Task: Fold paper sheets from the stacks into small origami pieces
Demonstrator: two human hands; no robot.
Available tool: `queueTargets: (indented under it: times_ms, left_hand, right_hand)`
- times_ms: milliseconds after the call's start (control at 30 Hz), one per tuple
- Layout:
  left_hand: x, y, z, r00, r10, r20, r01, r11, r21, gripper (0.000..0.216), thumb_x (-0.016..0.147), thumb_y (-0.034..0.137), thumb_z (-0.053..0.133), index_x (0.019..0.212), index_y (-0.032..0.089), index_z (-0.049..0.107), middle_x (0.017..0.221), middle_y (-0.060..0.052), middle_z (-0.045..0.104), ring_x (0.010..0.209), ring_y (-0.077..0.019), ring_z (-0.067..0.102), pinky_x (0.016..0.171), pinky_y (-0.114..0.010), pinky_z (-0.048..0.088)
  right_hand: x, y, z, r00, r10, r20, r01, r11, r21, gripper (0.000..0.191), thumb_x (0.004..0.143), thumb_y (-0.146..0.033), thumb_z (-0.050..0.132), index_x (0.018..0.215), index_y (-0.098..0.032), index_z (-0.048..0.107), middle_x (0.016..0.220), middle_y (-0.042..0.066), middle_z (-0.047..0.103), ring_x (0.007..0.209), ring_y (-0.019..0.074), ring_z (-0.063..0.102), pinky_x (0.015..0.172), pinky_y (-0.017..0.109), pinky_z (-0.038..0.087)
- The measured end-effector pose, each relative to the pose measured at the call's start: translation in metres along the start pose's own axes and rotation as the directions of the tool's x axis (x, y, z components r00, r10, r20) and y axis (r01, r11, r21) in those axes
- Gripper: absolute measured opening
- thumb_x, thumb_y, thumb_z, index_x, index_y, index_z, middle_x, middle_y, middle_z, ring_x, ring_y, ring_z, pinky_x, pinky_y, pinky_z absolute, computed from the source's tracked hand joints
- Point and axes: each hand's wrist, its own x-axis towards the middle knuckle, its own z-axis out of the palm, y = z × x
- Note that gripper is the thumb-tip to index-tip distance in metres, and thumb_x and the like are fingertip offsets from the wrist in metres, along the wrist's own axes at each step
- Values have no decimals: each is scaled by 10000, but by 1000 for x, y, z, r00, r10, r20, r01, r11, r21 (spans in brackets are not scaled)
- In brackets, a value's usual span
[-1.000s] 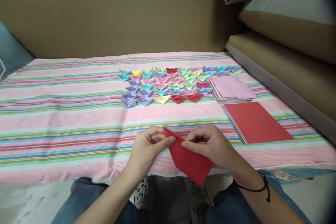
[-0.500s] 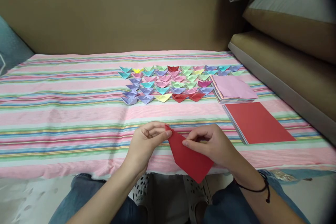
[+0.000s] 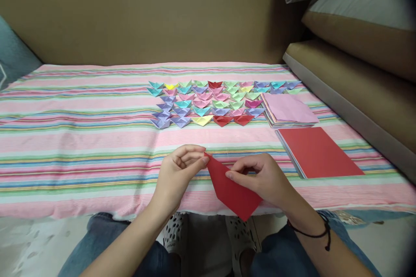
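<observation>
Left hand (image 3: 177,171) pinches the upper left tip of a folded piece of red paper (image 3: 234,192) between thumb and forefinger, its other fingers curled behind. Right hand (image 3: 264,177) grips the same paper along its slanting upper edge, thumb on the near face; the fingertips behind the sheet are hidden. Held between the two hands, the paper hangs tilted in front of the near edge of a striped cloth (image 3: 97,143), its lowest corner pointing down over the gap between the person's knees. A dark cord bracelet (image 3: 318,233) circles the right wrist.

Beyond the hands, small paper boats (image 3: 220,104) sit close together in rows on the cloth, in purple, blue, green, pink, yellow and red. At the right end of the nearer rows lies a stack of paper with a pink sheet (image 3: 289,108) on top. Just nearer, to the right of the right hand, lies a larger stack topped by a red sheet (image 3: 325,151). Thick brown and grey cushions (image 3: 354,91) are piled along the right side, and a brown backrest (image 3: 146,17) rises behind. Below, pale clogs (image 3: 175,231) rest on the floor.
</observation>
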Motion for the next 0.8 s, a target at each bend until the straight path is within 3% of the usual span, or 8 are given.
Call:
queueTargets:
  times_ms: [333,800]
  left_hand:
    - [1,5,-2,997,64,-38,-63,998,18,306,633,216,803,878,162,627,674,0,725,691,-141,685,678,-216,529]
    - [1,7,-1,997,73,-26,-75,996,-51,287,661,219,783,893,186,618,720,11,728,697,-139,673,702,-229,513]
  right_hand:
    - [-2,-4,3,989,-137,-61,128,983,-132,172,771,-186,603,610,-177,663,615,9,680,558,133,584,524,240,437]
    - [-1,-5,0,989,-137,-52,133,988,-82,173,770,-222,610,613,-187,672,623,21,693,562,148,612,515,249,468]
